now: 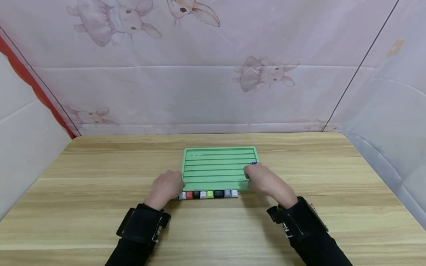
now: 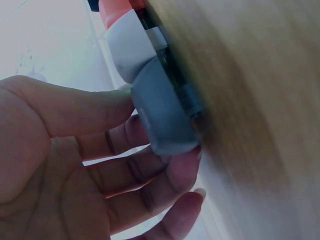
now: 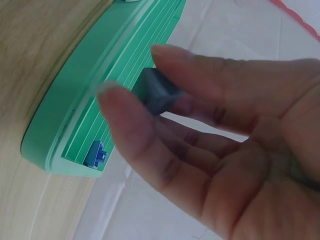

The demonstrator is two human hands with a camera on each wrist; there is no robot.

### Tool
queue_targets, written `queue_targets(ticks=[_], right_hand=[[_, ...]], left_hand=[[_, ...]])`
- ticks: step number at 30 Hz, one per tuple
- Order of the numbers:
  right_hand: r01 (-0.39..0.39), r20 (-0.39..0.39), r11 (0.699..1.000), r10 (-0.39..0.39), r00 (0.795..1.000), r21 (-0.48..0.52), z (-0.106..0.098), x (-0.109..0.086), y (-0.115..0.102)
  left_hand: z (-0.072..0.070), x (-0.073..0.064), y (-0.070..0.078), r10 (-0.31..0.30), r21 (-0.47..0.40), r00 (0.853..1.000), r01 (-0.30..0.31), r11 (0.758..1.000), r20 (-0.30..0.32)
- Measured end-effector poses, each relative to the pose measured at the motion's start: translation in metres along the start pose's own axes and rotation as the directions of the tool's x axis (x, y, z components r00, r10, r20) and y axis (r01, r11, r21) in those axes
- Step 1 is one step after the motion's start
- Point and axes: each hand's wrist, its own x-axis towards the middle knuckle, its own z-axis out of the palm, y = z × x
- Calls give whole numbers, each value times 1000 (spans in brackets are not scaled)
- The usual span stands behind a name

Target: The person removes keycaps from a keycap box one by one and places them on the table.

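Note:
At the left end of a row of keycaps, my left hand holds the end grey keycap, its thumb on one edge and fingers curled against the other side. Beside it in the left wrist view are a white keycap and a red keycap. My right hand is over the right side of a green ridged tray. Between its thumb and index finger it pinches a dark grey keycap. A blue keycap sits in the tray near its right edge, beyond the right hand.
Along the tray's front edge the row continues with a black keycap, a yellow-green keycap, a wider black keycap and several others. All rest on a wooden table. Behind its far edge hangs a rabbit-print cloth.

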Motion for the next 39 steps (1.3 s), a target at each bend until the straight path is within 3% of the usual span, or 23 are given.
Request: queue_targets(ticks=[25, 31, 39], right_hand=[[15, 93, 1000, -16, 996, 9, -1, -4, -4], [65, 79, 998, -65, 995, 4, 2, -2, -6], [64, 50, 998, -63, 997, -24, 8, 0, -13]], left_hand=[[-2, 0, 0, 1, -6, 1000, -1, 1000, 5], [-3, 1, 0, 4, -10, 1000, -4, 1000, 4], [-4, 1, 1, 2, -8, 1000, -2, 1000, 8]])
